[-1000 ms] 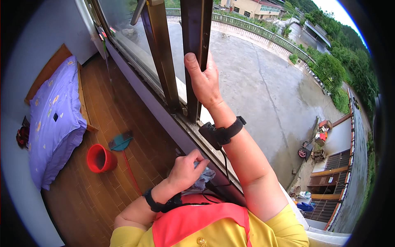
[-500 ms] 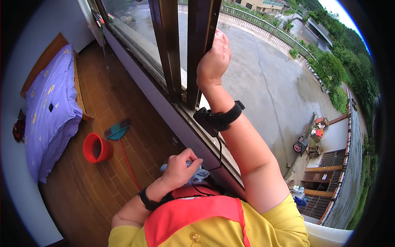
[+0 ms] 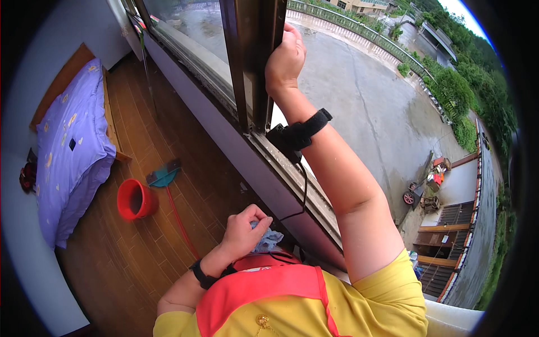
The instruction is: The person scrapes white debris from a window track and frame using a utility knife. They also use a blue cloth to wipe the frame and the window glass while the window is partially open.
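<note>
My right hand (image 3: 285,60) reaches out at the window, fingers bent around the outer edge of a dark brown sliding window sash (image 3: 273,33). Its upright overlaps another brown window upright (image 3: 240,62) on its left. Close to my body, my left hand (image 3: 243,229) is closed on a crumpled light blue cloth (image 3: 268,240), which hangs out beside the fingers. The window track (image 3: 281,168) runs below the sash and passes under my right forearm.
On the wooden floor stand a red bucket (image 3: 147,200) and a teal dustpan (image 3: 163,176) with a red handle. A bed with a purple cover (image 3: 76,146) is at the left. Outside the opening, a concrete yard (image 3: 353,106) lies below.
My right hand and the sash have moved left along the track, and the gap between the two uprights has closed up. My left hand keeps its hold on the cloth.
</note>
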The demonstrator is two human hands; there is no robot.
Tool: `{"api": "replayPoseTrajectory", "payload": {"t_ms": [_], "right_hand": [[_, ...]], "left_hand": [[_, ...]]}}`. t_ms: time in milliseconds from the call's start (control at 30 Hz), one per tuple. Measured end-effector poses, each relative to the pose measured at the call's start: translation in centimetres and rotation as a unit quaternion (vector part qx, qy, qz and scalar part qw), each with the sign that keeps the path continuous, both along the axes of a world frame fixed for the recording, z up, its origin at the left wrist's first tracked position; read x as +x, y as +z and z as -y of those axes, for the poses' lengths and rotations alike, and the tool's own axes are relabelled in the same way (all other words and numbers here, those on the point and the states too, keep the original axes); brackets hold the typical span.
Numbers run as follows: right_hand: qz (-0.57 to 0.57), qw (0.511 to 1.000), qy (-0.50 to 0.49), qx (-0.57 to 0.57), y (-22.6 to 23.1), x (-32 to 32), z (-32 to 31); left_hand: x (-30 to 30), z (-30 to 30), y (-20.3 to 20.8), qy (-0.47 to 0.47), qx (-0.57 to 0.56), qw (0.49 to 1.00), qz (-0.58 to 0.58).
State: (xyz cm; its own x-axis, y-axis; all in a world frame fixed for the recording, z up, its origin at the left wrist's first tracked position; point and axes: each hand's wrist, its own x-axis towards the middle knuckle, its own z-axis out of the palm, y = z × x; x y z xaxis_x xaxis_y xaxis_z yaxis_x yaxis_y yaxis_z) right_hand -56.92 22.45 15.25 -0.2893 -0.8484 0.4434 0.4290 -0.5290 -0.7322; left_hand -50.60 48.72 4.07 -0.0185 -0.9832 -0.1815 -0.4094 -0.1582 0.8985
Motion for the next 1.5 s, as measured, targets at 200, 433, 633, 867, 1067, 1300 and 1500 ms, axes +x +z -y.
{"api": "replayPoseTrajectory", "payload": {"t_ms": [200, 433, 633, 867, 1067, 1300, 1500], "right_hand": [[-0.033, 0.997, 0.063, 0.004, 1.0, 0.5, 0.6], [-0.183, 0.979, 0.033, 0.085, -1.0, -7.9, -1.3], [-0.626, 0.762, 0.111, 0.124, -6.6, -12.8, -11.0], [-0.771, 0.632, 0.071, 0.005, -10.8, -9.0, -10.0], [-0.853, 0.521, 0.034, -0.017, -10.9, -8.6, -10.5], [-0.864, 0.482, 0.124, 0.081, -6.8, -11.2, -14.7], [-0.847, 0.526, 0.053, 0.048, -10.7, -8.7, -11.5]], "left_hand": [[-0.3, 0.1, 0.4, -0.032, -0.034, 0.999, -0.022], [1.2, 0.4, 0.6, -0.031, -0.017, 0.999, 0.002], [2.8, 0.2, -2.0, -0.001, -0.011, 1.000, -0.021], [3.0, -0.2, -2.0, -0.003, -0.007, 0.999, -0.031], [4.4, 0.2, -2.7, 0.008, 0.002, 1.000, -0.029], [5.6, 0.5, -3.4, 0.000, 0.017, 0.999, -0.029], [4.4, 1.4, -2.9, -0.019, 0.016, 0.998, -0.049]]}}
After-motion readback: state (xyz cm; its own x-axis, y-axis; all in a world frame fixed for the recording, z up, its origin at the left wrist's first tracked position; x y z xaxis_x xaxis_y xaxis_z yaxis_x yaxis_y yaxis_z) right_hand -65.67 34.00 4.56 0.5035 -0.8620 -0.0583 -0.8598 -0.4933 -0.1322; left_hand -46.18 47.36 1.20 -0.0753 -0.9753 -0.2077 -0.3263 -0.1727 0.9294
